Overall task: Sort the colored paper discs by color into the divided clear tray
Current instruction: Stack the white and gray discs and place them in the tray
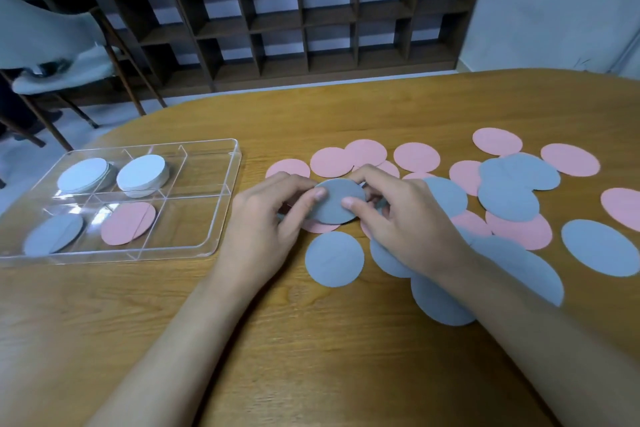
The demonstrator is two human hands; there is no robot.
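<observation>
Pinching one round grey paper disc (336,202) between both thumbs and fingers, our left hand (266,215) and right hand (398,215) next needed the divided clear plastic tray's (221,218) grey compartment.

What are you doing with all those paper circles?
A person is sorting paper circles by colour. The left hand and right hand both pinch one grey paper disc over the wooden table. The clear divided plastic tray holds two stacks of white paper discs at the back, with sorted grey discs and sorted pink discs in front. Many loose pink discs and loose grey discs lie on the table.
</observation>
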